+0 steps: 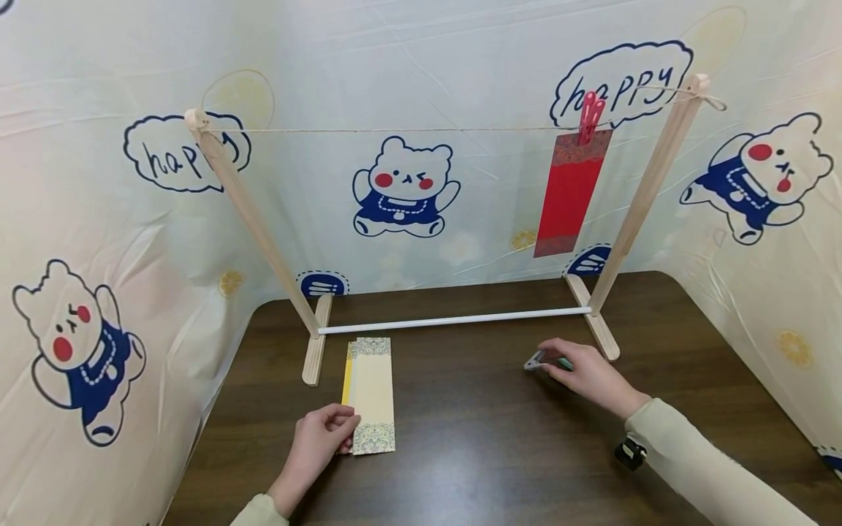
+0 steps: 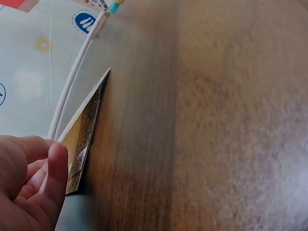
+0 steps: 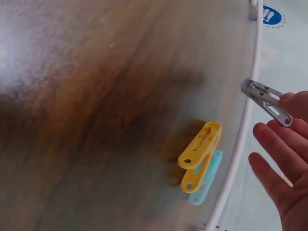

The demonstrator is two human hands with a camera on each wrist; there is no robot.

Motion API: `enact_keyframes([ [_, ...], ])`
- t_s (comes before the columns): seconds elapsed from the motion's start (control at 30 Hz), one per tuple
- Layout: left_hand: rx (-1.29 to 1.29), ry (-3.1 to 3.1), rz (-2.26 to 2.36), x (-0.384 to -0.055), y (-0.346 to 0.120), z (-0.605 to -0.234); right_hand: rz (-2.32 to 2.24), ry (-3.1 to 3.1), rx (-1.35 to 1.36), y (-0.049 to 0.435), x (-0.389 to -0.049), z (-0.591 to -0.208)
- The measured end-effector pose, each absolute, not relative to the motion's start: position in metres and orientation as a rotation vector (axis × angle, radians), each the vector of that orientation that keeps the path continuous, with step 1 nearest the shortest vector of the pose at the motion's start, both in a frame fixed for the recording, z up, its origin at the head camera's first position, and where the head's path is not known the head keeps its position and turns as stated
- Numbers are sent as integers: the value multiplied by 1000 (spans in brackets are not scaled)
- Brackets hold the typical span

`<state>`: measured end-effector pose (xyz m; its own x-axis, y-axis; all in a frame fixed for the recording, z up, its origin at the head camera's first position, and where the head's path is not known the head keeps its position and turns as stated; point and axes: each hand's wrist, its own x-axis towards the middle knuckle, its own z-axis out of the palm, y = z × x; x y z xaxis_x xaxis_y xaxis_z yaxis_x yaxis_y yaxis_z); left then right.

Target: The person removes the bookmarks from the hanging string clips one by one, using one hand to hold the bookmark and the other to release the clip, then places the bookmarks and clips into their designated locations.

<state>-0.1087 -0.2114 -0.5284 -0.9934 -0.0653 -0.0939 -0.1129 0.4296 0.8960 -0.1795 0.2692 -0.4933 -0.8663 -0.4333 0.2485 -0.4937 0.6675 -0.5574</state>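
My left hand [image 1: 324,432] pinches the lower left edge of a small stack of paper cards between thumb and fingers. On top lies a cream card [image 1: 373,387] with patterned ends; a yellow card [image 1: 347,372] and a greyish strip show along its left side. The left wrist view shows the cards [image 2: 84,130] edge-on, slanting close over the table. With thumb and fingertips, my right hand [image 1: 587,372] holds a grey clothespin [image 3: 263,98] by its handle end, its other fingers spread. Yellow clothespins [image 3: 202,149] and a light-blue clothespin [image 3: 209,180] lie below that hand.
A wooden stand rises at the back, with a left post [image 1: 253,219], a right post [image 1: 647,197] and a white crossbar [image 1: 454,320]. Between the posts runs a string [image 1: 395,131]. Red clothespins [image 1: 590,117] hold a red card [image 1: 571,193] on it near the right post.
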Motion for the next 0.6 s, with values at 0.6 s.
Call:
enact_keyframes([
  [0.6, -108, 2771, 1411, -112, -211, -526, 863, -2878, 707, 271, -175, -505],
])
